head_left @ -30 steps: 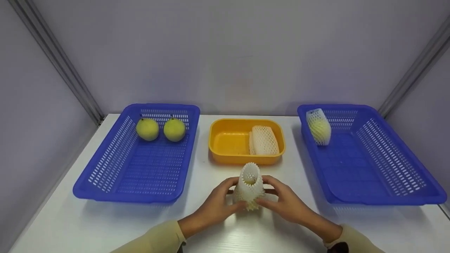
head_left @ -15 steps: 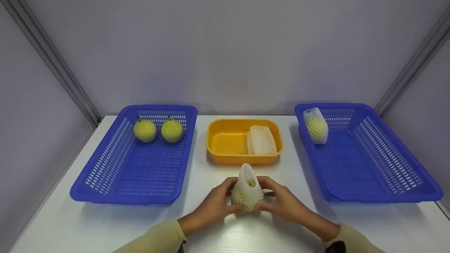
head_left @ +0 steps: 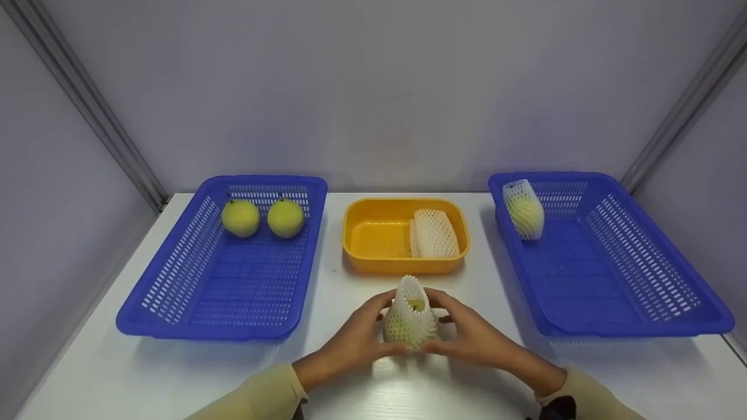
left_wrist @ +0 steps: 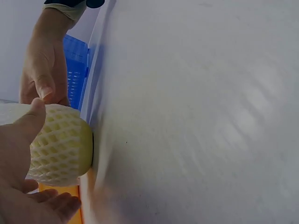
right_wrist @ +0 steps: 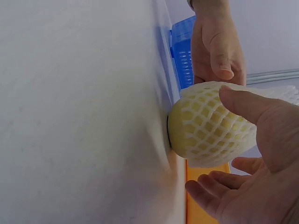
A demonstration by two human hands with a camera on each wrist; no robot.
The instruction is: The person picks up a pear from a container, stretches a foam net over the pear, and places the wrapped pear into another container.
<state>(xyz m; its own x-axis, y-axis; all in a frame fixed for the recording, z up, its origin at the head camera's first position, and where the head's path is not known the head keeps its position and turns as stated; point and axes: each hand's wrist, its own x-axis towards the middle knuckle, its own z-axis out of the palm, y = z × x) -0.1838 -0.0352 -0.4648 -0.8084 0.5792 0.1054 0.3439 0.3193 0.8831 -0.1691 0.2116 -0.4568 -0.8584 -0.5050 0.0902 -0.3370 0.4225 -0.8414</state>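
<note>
On the table in the head view stands a pear (head_left: 402, 326) in a white foam net sleeve (head_left: 411, 291), its stem visible through the sleeve's open top. The pear's bare yellow-green base (left_wrist: 86, 149) shows below the mesh in the left wrist view. My left hand (head_left: 359, 335) is around its left side, my right hand (head_left: 470, 332) around its right. Both thumbs lie near the front of the pear, fingers toward the back. In the wrist views the relaxed fingers (right_wrist: 208, 191) stand slightly apart from the net; whether the thumbs touch it, I cannot tell.
Behind the pear is an orange tub (head_left: 373, 265) with folded foam nets (head_left: 435, 233). A blue basket (head_left: 131, 315) at left holds two bare pears (head_left: 286, 218). Another blue basket (head_left: 642, 332) at right holds a netted pear (head_left: 525, 213). Grey walls (head_left: 373, 105) enclose the table.
The sleeve has come lower and its opening has tilted, showing more of the pear's stem. Both thumbs have shifted slightly down, and the hands have loosened around the pear.
</note>
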